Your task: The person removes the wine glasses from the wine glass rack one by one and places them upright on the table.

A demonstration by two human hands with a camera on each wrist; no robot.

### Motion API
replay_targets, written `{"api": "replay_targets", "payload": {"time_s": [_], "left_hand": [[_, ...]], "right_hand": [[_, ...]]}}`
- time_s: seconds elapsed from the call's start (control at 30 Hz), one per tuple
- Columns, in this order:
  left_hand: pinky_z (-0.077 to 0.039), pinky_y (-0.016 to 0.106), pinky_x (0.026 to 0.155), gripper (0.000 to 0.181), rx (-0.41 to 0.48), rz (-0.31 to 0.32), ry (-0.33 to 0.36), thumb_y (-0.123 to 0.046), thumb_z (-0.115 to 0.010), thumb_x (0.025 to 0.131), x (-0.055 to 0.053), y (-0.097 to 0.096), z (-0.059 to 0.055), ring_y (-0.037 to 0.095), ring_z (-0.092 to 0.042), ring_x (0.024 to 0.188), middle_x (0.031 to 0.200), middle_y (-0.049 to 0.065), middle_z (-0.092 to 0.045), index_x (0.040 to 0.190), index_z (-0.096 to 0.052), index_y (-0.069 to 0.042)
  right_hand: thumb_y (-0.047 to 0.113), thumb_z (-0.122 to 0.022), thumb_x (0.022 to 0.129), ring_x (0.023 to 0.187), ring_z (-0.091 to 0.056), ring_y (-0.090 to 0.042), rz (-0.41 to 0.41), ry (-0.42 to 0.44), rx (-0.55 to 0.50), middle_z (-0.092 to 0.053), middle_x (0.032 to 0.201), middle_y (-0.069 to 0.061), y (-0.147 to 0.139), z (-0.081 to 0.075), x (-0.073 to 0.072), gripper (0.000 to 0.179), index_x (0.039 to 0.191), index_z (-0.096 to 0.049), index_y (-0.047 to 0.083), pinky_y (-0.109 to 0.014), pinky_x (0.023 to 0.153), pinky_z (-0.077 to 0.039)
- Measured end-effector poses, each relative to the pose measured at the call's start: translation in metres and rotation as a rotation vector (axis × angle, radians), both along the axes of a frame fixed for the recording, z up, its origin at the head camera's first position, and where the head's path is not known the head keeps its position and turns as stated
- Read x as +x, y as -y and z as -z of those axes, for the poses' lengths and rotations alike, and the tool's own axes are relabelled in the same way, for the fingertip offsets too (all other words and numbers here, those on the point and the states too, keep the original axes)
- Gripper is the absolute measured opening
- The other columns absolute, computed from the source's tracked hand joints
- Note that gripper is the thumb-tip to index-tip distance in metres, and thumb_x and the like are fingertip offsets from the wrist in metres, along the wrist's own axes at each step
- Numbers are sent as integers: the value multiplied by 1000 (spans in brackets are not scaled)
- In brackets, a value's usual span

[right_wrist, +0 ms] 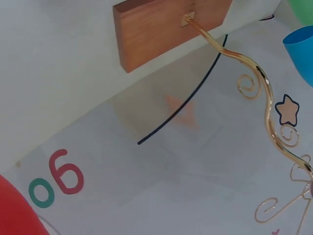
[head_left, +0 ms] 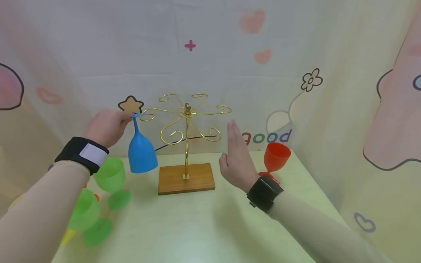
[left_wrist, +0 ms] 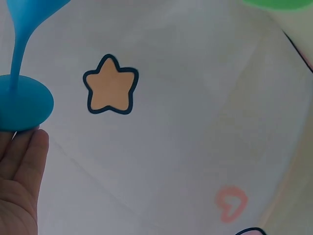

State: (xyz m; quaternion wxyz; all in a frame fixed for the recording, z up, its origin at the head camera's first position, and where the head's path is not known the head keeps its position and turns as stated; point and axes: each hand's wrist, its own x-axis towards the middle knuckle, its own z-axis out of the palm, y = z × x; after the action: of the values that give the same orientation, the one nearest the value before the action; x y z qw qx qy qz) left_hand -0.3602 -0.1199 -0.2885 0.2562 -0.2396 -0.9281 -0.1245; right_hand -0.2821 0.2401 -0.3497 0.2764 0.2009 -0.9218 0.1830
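My left hand (head_left: 106, 128) pinches a blue plastic goblet (head_left: 142, 153) by its base, and the bowl hangs mouth down. That base is beside the curled left arm tip of a gold wire stemware rack (head_left: 186, 146); whether they touch I cannot tell. In the left wrist view, fingers lie against the rim of the goblet's base (left_wrist: 27, 105). To the right of the rack, my right hand (head_left: 238, 159) is raised with straight fingers and holds nothing. A red goblet (head_left: 275, 157) stands upright just beyond it.
Two green goblets (head_left: 113, 175) stand at the left, partly behind my left forearm, with bits of orange and yellow things there. The rack's wooden base (head_left: 200, 180) rests on the pale table (head_left: 171, 226). A printed curtain (head_left: 138, 47) hangs behind.
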Motion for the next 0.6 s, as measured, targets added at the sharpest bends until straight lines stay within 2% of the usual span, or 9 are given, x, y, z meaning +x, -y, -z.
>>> {"api": "replay_targets", "payload": {"time_s": [0.13, 0.23, 0.4, 0.6], "left_hand": [[-57, 46, 63, 26, 19, 19, 43, -7, -60, 92, 6, -1, 10, 28, -59, 65, 89, 25, -72, 114, -67, 4], [-58, 50, 70, 23, 25, 35, 60, -8, -58, 93, 9, -6, 18, 28, -61, 70, 89, 23, -72, 110, -67, 5], [-59, 46, 69, 16, 1, 70, 74, -8, -58, 93, 16, -19, 27, 25, -59, 67, 84, 17, -70, 103, -64, 4], [-59, 45, 69, 16, -26, 148, 92, -8, -57, 94, 30, -41, 38, 23, -61, 67, 84, 15, -71, 104, -64, 2]], "right_hand": [[4, -52, 83, 143, -7, -23, 34, 48, 26, 6, 161, -4, -10, 15, 0, 92, 154, 6, 10, -56, 114, -26], [4, -54, 83, 142, -10, -26, 54, 91, 52, 5, 161, -4, -17, 29, 2, 92, 154, 4, 10, -57, 113, -27], [6, -57, 82, 142, -10, -26, 62, 139, 112, 1, 162, -6, -24, 46, 4, 94, 154, 3, 13, -55, 114, -27], [6, -56, 84, 143, -8, -24, 18, 142, 153, -1, 162, -5, -26, 50, 5, 90, 155, -1, 13, -53, 115, -26]]}}
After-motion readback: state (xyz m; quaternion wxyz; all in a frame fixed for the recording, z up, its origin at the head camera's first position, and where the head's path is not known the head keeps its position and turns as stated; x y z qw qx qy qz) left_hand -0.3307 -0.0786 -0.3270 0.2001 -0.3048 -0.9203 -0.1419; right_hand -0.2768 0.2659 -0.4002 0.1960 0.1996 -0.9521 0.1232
